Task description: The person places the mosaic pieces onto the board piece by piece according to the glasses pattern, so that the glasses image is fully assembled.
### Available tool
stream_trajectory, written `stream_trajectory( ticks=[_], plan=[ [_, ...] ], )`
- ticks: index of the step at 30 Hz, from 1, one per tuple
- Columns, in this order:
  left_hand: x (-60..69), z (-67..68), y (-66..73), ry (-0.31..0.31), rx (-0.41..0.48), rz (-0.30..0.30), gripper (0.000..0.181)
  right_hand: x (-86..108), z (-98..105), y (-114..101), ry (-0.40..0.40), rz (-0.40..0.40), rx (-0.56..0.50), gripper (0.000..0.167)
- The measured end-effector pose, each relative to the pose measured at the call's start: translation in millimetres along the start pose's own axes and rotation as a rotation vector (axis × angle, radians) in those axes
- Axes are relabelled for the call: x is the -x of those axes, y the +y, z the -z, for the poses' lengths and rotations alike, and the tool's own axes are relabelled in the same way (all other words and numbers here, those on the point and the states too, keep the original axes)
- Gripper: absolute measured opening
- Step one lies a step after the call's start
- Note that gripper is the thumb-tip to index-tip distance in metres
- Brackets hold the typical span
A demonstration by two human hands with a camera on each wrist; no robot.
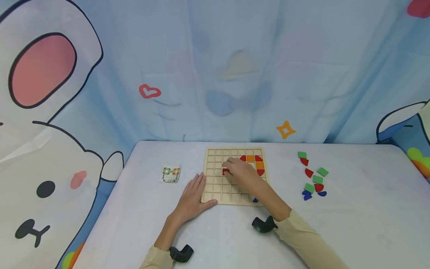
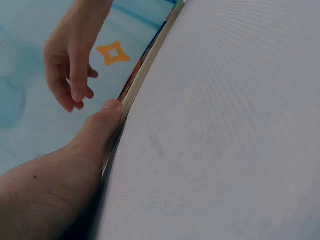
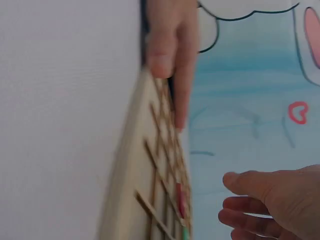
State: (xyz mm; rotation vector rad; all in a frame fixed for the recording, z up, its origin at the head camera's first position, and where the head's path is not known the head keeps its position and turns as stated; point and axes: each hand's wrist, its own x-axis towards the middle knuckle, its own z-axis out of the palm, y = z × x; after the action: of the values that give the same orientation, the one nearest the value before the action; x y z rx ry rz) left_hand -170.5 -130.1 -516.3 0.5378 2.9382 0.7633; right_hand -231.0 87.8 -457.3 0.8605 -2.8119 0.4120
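Observation:
A wooden grid board [image 1: 215,186] lies flat on the table. My left hand [image 1: 191,200] rests along its left edge and near corner, fingers straight; in the left wrist view the left thumb [image 2: 107,112] lies against the board's side. Above the middle of the grid hovers my right hand [image 1: 242,172], its fingers loosely bent. In the right wrist view, the right hand [image 3: 280,200] has its thumb apart from the fingers and nothing visible between them. Beneath its fingers a red piece [image 1: 225,170] sits in the grid. Red and orange pieces [image 1: 250,158] fill several cells at the upper right.
Loose green rectangles [image 1: 317,179], red pieces [image 1: 308,172] and blue pieces [image 1: 307,196] lie scattered right of the board. A small pattern card [image 1: 170,174] lies to its left. One blue piece [image 1: 255,200] shows near the board's lower right. A printed curtain [image 1: 201,74] hangs behind the table.

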Motion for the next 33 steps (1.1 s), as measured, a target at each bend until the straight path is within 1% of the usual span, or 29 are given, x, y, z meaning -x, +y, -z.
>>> stream_trajectory(
  ticks=[4,7,8,13,16,17,21,23,25,28,33],
  plan=[
    [-1.0,0.9,0.9,0.002,-0.01,0.002,0.097,17.1,22,10,-0.03,-0.021,-0.043,0.032],
    [-1.4,1.0,1.1,0.005,-0.018,0.009,0.097,35.5,33,29,-0.037,-0.056,-0.048,0.035],
    [-1.6,0.9,1.2,0.006,-0.02,0.009,0.097,42.0,36,38,-0.046,-0.08,-0.039,0.037],
    [-2.2,-0.5,2.1,-0.009,-0.005,0.022,0.098,78.6,50,97,-0.073,-0.206,-0.019,0.041],
    [-1.0,-1.6,2.0,-0.013,-0.002,0.023,0.098,102.8,58,136,-0.057,-0.237,-0.021,0.039],
    [-0.4,-1.6,1.9,-0.011,-0.002,0.021,0.098,110.4,61,148,-0.062,-0.25,-0.022,0.039],
    [1.4,-1.5,0.7,-0.004,0.002,0.015,0.097,134.0,73,188,-0.131,-0.338,-0.038,0.043],
    [1.2,-1.4,0.2,-0.008,-0.003,0.019,0.098,141.0,79,200,-0.173,-0.399,-0.043,0.045],
    [0.7,-1.7,-0.3,-0.01,-0.007,0.021,0.098,145.4,83,210,-0.193,-0.433,-0.038,0.046],
    [0.0,-1.2,0.7,-0.011,0.0,0.022,0.098,148.8,86,217,-0.199,-0.439,-0.031,0.043],
    [-0.2,1.2,4.0,-0.01,0.016,0.024,0.097,150.1,87,220,-0.216,-0.431,-0.037,0.035]
  ],
)
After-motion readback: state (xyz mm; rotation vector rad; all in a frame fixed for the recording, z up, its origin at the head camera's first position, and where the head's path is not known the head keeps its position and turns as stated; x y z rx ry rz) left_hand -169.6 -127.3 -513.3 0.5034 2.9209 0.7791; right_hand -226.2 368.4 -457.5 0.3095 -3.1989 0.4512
